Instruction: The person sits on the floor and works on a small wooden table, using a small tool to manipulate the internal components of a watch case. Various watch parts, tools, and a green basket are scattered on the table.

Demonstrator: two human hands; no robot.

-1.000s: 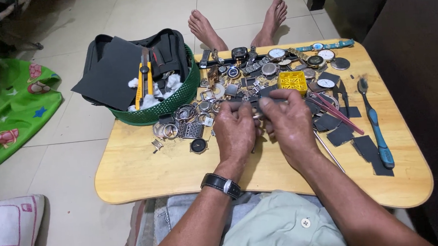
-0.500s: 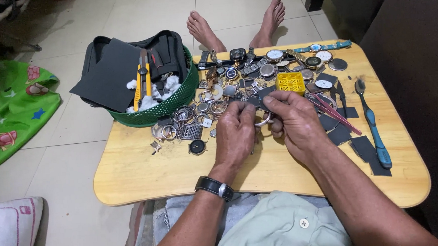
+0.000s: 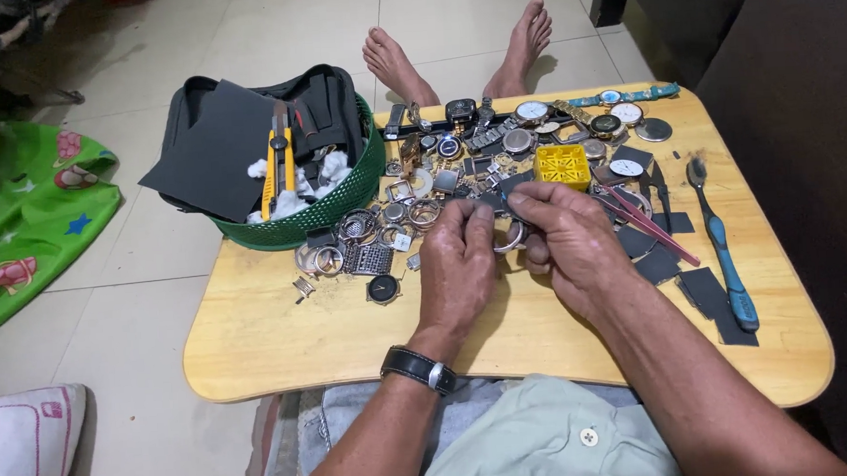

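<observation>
- Fingers of my left hand (image 3: 458, 255) and right hand (image 3: 563, 235) meet, pinching a small metal watch case (image 3: 512, 235); the fingers mostly hide it, and it hovers just over the wooden table (image 3: 284, 337).
- Bare tabletop lies along the near edge and left corner; scattered watch parts (image 3: 385, 235) crowd the far half.
- Green basket (image 3: 330, 212) at the table's left holds a yellow utility knife (image 3: 277, 164), dark sheets and white cotton.

Low light-wood lap table (image 3: 285, 351) bearing green mesh basket (image 3: 345, 205), scattered metal watch parts (image 3: 385, 232), yellow plastic box (image 3: 562, 166), blue toothbrush (image 3: 724, 251).
</observation>
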